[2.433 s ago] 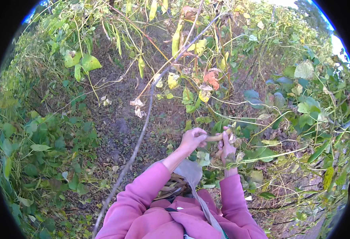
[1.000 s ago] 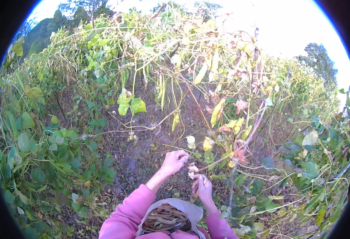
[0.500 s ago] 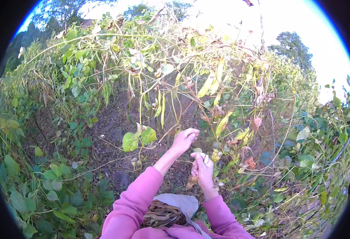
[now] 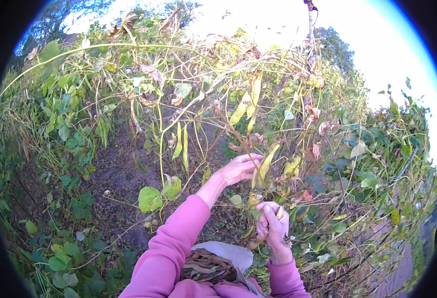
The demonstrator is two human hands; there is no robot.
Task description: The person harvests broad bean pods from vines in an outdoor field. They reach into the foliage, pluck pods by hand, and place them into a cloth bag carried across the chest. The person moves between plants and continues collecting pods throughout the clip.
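My left hand [image 4: 238, 170] reaches in among the vines with its fingers stretched out and apart. Its fingertips are beside a yellow-green bean pod [image 4: 267, 164], partly lost among stems, and no grip on the pod shows. Lower and to the right, my right hand [image 4: 275, 224] is closed, thumb uppermost, around dry brown bean pods [image 4: 257, 242] that stick out below its fingers. Against my body, a pale bag [image 4: 233, 252] gapes at the top and holds many dry brown pods [image 4: 206, 266].
More yellowish pods [image 4: 239, 109] and slim green pods [image 4: 185, 146] hang from the tangled vines. A long stem [image 4: 114, 45] arches across the top. An upright pole [image 4: 311, 39] carries vines at right. Yellow-green leaves [image 4: 150, 198] hang left of my left arm, over leaf-littered soil [image 4: 124, 174].
My left hand has moved right toward the yellow-green pod, its fingers unfolding. My right hand has shifted right and down, still holding the brown pods. The view has swung slightly right.
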